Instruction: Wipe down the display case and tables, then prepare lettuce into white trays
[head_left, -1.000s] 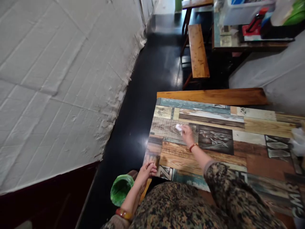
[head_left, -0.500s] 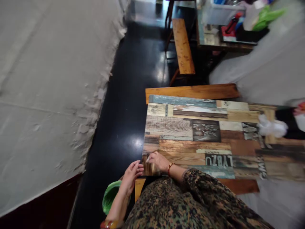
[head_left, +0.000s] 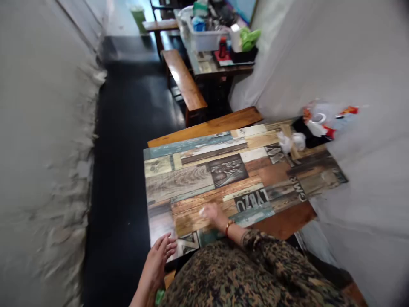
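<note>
My right hand (head_left: 214, 214) is over the wood-patterned table (head_left: 179, 183), slightly blurred. Its fingers are closed, and a small white wad (head_left: 202, 212), which looks like tissue, pokes out at the fingertips. My left hand (head_left: 159, 252) is by the near left corner of the table, fingers stretched out and slightly apart, holding nothing. Whether its fingertips touch the edge I cannot tell. Crumpled white tissues (head_left: 298, 140) lie at the far right of the table.
A black box (head_left: 311, 135) with plastic packets stands against the right wall. Wooden benches (head_left: 204, 127) flank the table. Beyond, another table carries a white plastic tub (head_left: 207, 41). A green bin (head_left: 138, 19) stands far back. Something green (head_left: 159, 296) shows below my left arm.
The view has swung to the right. My right hand has moved right along the table, away from the left corner. My left hand is now farther from it; the green container has mostly left view.
</note>
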The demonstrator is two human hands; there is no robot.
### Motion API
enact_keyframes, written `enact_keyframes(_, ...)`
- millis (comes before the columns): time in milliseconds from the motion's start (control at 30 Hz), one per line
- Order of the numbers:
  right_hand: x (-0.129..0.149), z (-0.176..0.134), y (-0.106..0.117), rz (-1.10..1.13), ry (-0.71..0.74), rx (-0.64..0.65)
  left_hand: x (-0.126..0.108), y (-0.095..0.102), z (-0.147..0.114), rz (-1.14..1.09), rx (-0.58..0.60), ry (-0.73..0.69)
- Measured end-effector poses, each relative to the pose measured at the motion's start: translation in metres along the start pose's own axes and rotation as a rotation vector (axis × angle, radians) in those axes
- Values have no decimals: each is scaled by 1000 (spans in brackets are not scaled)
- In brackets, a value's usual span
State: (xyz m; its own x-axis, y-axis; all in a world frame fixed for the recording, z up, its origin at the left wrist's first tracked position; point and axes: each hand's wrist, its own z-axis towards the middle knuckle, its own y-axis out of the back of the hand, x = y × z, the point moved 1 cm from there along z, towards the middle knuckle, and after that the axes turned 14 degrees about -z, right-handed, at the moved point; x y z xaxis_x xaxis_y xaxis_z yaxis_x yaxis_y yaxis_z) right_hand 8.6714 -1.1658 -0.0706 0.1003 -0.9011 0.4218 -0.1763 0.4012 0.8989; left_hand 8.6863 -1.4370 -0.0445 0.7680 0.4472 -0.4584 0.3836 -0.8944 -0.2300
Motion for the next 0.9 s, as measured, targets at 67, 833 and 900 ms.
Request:
enact_keyframes(67, 1, -33, -3, 11, 3, -7, 2, -23, -3, 27, 25, -9)
enact_keyframes(833, -12, -28, 70, 515, -193, -208, 10, -164, -82, 278, 268, -267)
enact_keyframes(900, 6, -14, 87, 637, -143, -183, 6, -180, -94, 250, 325, -276)
